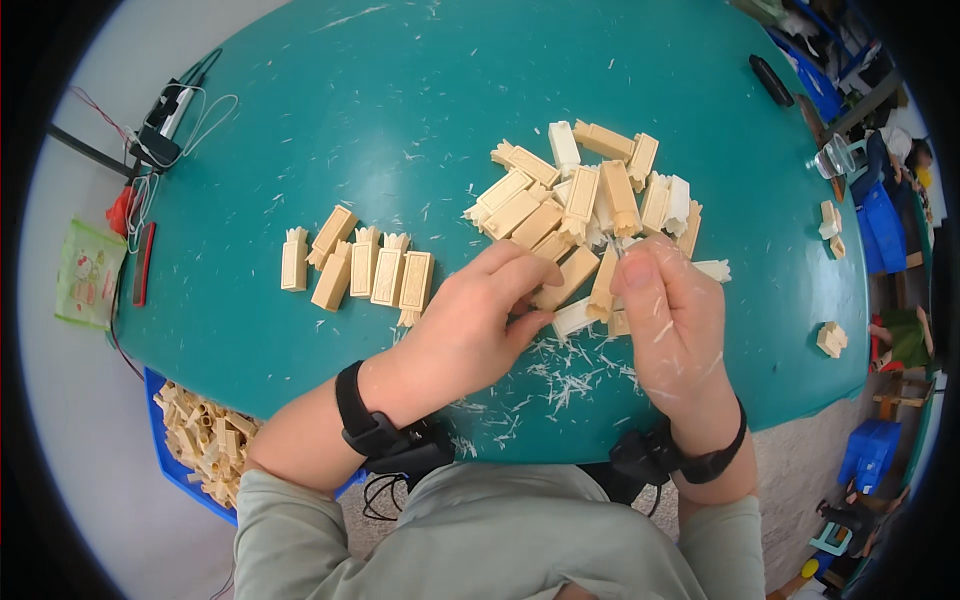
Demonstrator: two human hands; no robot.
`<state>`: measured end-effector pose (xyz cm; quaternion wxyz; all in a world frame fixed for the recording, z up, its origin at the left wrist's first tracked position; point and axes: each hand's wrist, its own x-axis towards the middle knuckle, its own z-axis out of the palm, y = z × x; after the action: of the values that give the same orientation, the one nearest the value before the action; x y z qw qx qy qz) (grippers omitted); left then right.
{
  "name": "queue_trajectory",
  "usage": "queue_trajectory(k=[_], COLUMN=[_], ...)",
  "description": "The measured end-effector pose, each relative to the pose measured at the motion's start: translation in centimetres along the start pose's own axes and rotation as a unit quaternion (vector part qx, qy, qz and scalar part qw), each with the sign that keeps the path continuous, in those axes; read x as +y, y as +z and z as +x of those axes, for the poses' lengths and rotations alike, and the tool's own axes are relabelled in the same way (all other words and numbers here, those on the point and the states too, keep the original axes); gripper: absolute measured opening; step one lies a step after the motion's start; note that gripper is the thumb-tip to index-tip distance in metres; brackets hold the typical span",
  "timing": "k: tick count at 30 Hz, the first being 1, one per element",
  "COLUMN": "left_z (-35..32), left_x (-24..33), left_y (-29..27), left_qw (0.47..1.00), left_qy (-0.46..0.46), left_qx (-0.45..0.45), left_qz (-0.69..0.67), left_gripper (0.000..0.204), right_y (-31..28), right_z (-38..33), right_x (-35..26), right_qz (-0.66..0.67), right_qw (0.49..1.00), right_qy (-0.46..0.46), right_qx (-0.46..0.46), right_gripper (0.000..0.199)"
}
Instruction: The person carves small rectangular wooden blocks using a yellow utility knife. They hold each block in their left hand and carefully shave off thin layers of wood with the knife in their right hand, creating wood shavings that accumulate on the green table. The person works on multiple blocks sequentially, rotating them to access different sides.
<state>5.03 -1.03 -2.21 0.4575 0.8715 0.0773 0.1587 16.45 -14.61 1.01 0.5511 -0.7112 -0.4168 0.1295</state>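
left hand [468, 312]: curled, grip cannot be told | tan block [571, 279]: just right of its fingertips | right hand [680, 325]: clenched round thin tool [613, 243], tip at block pile [581, 196]

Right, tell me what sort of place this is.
Probably a small workshop: a heap of cream blocks lies on a green table, pale shavings are scattered around, and a blue bin at the lower left holds many similar-coloured pieces.
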Motion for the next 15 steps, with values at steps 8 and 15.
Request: queue_trajectory(k=[8,15], left_z=[-0.8,-0.9], left_x=[1.0,0.9], left_y=[-2.1,-3.9], left_qw=[0.956,0.870], left_qy=[-0.154,-0.146], left_qx=[0.003,-0.050], left_qz=[-0.251,-0.469], left_gripper=[0.036,0.041], right_y=[-0.5,-0.1], right_z=[0.0,-0.3], right_x=[-0.5,-0.5], right_qz=[0.036,0.028], right_qw=[0.999,0.998], right_qy=[0.034,0.037], right_qx=[-0.009,-0.049], right_gripper=[0.024,0.027])
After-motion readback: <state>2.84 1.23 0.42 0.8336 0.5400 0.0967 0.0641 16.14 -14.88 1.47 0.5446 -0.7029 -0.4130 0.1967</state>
